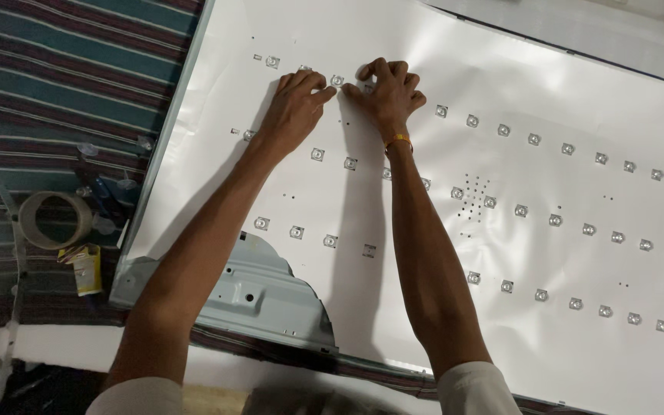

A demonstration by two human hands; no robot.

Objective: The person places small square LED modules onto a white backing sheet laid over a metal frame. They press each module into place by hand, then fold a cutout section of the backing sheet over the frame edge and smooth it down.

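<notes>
A: What can't you make out?
B: The white sheet [501,69] runs off the right and top edges. The left hand [295,107] and right hand [388,92] cover the lenses beneath them.
A: And the tube [86,267]?
B: Too small to tell.

The white reflector sheet [501,253] looks like thin, smooth, faintly glossy plastic film, studded with clear shiny plastic lenses [337,80]. The exposed back panel [263,292] is matt grey-painted metal. The striped cloth [55,84] is woven.

one tape roll [54,220], two hands [295,107]
</notes>
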